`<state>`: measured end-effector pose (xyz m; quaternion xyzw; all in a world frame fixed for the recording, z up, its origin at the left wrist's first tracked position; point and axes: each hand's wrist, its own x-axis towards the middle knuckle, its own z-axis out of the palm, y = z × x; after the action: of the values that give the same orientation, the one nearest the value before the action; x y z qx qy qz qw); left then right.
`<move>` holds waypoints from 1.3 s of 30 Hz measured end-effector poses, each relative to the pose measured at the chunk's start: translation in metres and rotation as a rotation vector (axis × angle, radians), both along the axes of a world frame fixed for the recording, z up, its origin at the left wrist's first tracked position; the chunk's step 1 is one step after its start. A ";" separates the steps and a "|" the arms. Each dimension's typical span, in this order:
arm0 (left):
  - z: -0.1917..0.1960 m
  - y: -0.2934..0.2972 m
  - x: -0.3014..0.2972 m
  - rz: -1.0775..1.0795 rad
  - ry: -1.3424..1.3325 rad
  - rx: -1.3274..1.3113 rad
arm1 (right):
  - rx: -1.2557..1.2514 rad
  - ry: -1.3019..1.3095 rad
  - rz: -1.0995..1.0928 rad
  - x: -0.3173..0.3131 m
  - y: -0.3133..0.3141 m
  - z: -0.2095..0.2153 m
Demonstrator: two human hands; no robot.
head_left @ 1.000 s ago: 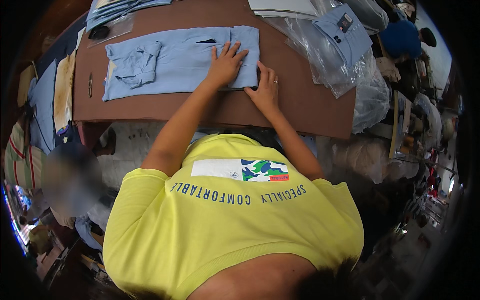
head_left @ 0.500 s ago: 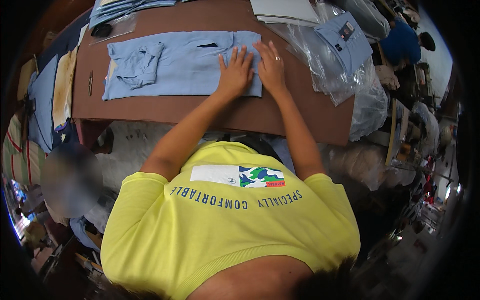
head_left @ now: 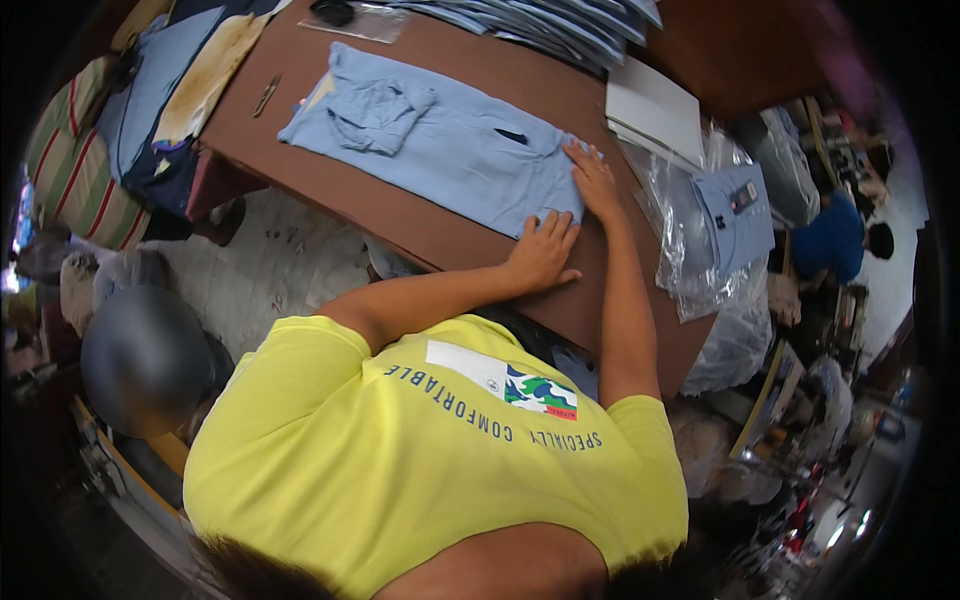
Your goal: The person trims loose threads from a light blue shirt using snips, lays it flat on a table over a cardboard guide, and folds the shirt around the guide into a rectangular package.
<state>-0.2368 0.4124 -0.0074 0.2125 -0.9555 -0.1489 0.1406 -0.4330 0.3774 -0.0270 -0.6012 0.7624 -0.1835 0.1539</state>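
Note:
A light-blue shirt (head_left: pixel 450 140), folded into a long strip, lies aslant on the brown table. Some of its cloth is bunched on top toward the left, and a small dark spot shows near its right end. My left hand (head_left: pixel 543 250) rests at the near corner of that end, fingertips on the cloth, fingers apart. At the far corner, my right hand (head_left: pixel 595 182) lies with its fingers stretched over the shirt's edge. Both hands are open and neither grips the cloth.
Brown table (head_left: pixel 370 215). A stack of folded blue shirts (head_left: pixel 530 30) is at the back, white boards (head_left: pixel 655 110) at the right. A bagged blue shirt (head_left: pixel 735 215) lies on clear plastic. A small metal tool (head_left: pixel 266 96) lies at the left. Another person (head_left: pixel 830 240) is far right.
The view has turned, so the table now slants down to the right. My left hand has slid off the top of the shirt to its near right corner; my right hand stays by the right end.

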 end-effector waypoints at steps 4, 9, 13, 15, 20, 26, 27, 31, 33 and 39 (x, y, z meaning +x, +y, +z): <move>-0.013 0.002 -0.006 0.120 -0.067 -0.129 | -0.058 0.249 0.079 -0.005 0.003 0.032; -0.003 -0.018 -0.006 0.064 -0.016 0.112 | 0.014 0.170 0.134 -0.011 0.009 0.032; 0.013 -0.057 0.016 -0.010 0.401 0.849 | -0.085 0.001 0.180 -0.027 0.005 0.025; 0.015 -0.078 0.035 0.045 0.479 1.129 | -0.108 -0.154 0.207 -0.039 -0.006 0.032; 0.028 -0.141 0.115 0.069 0.807 1.888 | -0.077 -0.760 0.234 0.013 -0.084 0.108; 0.026 -0.220 0.203 0.151 1.488 1.975 | 0.056 -0.472 0.296 0.136 -0.247 0.128; 0.022 -0.231 0.214 0.198 1.565 1.978 | 0.028 -0.421 0.355 0.153 -0.273 0.114; 0.020 -0.261 0.246 0.362 1.768 1.864 | 0.016 -0.295 0.392 0.213 -0.349 0.061; 0.003 -0.277 0.258 0.395 1.773 1.859 | 0.036 -0.155 0.364 0.232 -0.366 0.046; -0.007 -0.293 0.287 0.499 1.577 1.926 | -0.029 0.067 0.178 0.272 -0.355 0.033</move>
<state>0.0498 0.1192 -0.0148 0.2560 -0.0528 -0.8360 0.4825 -0.1610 0.0224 0.0063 -0.6744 0.7080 -0.1601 0.1352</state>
